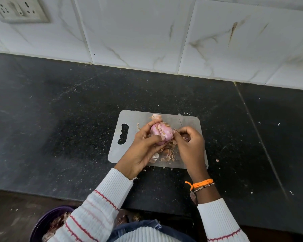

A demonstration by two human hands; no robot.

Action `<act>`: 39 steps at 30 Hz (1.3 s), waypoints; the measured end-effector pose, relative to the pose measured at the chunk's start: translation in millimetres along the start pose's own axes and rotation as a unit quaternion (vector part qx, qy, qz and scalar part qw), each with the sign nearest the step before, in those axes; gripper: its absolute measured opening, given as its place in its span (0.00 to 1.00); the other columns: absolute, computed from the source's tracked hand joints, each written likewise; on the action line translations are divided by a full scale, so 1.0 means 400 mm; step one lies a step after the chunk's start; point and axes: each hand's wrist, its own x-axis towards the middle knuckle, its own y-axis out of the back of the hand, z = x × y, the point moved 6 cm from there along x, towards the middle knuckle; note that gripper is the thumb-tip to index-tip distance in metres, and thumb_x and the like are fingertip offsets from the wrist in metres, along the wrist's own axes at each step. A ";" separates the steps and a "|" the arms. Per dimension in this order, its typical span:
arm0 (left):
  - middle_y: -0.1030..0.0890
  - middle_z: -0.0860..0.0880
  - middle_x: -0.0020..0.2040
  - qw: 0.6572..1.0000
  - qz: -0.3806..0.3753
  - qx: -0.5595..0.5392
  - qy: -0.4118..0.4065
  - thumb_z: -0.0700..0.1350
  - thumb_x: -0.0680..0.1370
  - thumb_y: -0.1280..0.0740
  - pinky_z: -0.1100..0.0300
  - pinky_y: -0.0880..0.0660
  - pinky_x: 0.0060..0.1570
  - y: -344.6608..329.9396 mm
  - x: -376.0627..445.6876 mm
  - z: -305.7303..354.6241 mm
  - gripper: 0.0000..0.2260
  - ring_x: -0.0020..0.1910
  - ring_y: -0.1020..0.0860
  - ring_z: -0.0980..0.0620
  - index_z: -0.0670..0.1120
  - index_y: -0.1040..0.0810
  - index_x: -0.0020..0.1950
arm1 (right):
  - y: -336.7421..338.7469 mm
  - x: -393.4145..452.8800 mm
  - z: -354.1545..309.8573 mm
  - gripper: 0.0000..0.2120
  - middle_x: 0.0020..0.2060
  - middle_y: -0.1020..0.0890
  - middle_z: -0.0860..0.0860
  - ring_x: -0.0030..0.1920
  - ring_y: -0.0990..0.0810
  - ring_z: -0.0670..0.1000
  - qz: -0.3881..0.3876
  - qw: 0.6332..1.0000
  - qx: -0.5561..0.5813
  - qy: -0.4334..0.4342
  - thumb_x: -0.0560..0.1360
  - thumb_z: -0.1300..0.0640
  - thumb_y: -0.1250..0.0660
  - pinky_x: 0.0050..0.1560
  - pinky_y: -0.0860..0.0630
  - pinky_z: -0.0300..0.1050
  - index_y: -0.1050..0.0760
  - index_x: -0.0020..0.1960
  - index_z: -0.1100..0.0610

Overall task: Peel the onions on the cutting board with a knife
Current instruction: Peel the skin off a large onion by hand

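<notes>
Onion: being held just above the cutting board, partly peeled, pink flesh showing.
Left hand: cupping it from below-left, fingers curled round it.
Right hand: touching the onion's right side, fingers pinching at loose skin there.
Knife: lying on the board behind the hands, unheld.
Peels: piling beneath.

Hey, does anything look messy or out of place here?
Yes: onion skins litter the cutting board, and bits have spilled onto the black counter beside it.
</notes>
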 end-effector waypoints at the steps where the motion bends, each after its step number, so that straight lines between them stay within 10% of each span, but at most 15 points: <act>1: 0.25 0.41 0.62 1.000 -0.004 0.020 -0.008 0.25 0.72 0.38 0.57 0.21 0.52 -0.001 -0.002 0.002 0.23 0.52 0.20 0.47 0.45 0.25 0.62 | -0.002 -0.002 -0.004 0.04 0.41 0.19 0.48 0.43 0.20 0.45 -0.012 0.998 0.054 -0.025 0.74 0.62 0.32 0.45 0.23 0.39 0.23 0.43 0.54; 7: 0.23 0.41 0.60 0.997 0.008 0.062 -0.053 0.29 0.65 0.29 0.54 0.21 0.54 0.007 -0.008 0.008 0.31 0.54 0.21 0.47 0.43 0.29 0.66 | 0.004 -0.011 -0.040 0.05 0.40 0.15 0.51 0.44 0.16 0.52 -0.023 0.986 0.163 -0.034 0.71 0.60 0.28 0.45 0.19 0.51 0.20 0.42 0.51; 15: 0.23 0.45 0.53 0.976 -0.011 0.178 -0.128 0.26 0.68 0.31 0.59 0.21 0.49 -0.022 -0.022 0.025 0.23 0.50 0.21 0.53 0.39 0.28 0.60 | -0.027 -0.033 -0.029 0.02 0.34 0.18 0.49 0.37 0.20 0.45 -0.002 0.941 0.310 -0.139 0.73 0.64 0.31 0.37 0.24 0.39 0.22 0.42 0.59; 27: 0.26 0.48 0.64 0.990 -0.040 0.115 -0.068 0.34 0.76 0.36 0.59 0.22 0.54 -0.019 -0.022 0.002 0.22 0.59 0.22 0.49 0.47 0.30 0.69 | -0.011 -0.025 -0.011 0.07 0.35 0.17 0.48 0.41 0.18 0.47 0.060 0.948 0.283 -0.133 0.76 0.62 0.34 0.44 0.22 0.45 0.21 0.40 0.56; 32: 0.22 0.44 0.57 0.998 0.005 0.058 -0.037 0.43 0.82 0.45 0.63 0.21 0.44 -0.012 -0.008 -0.010 0.12 0.49 0.18 0.52 0.43 0.28 0.63 | -0.010 -0.024 -0.031 0.08 0.48 0.16 0.52 0.51 0.18 0.50 -0.014 0.958 0.275 -0.083 0.77 0.62 0.36 0.51 0.21 0.44 0.19 0.49 0.53; 39: 0.18 0.39 0.44 0.995 -0.021 0.093 0.036 0.58 0.80 0.53 0.63 0.20 0.37 -0.016 -0.009 -0.033 0.26 0.37 0.18 0.50 0.40 0.24 0.56 | -0.006 -0.016 -0.043 0.04 0.48 0.20 0.54 0.49 0.20 0.44 -0.018 0.987 0.160 -0.002 0.74 0.58 0.32 0.48 0.24 0.38 0.19 0.48 0.52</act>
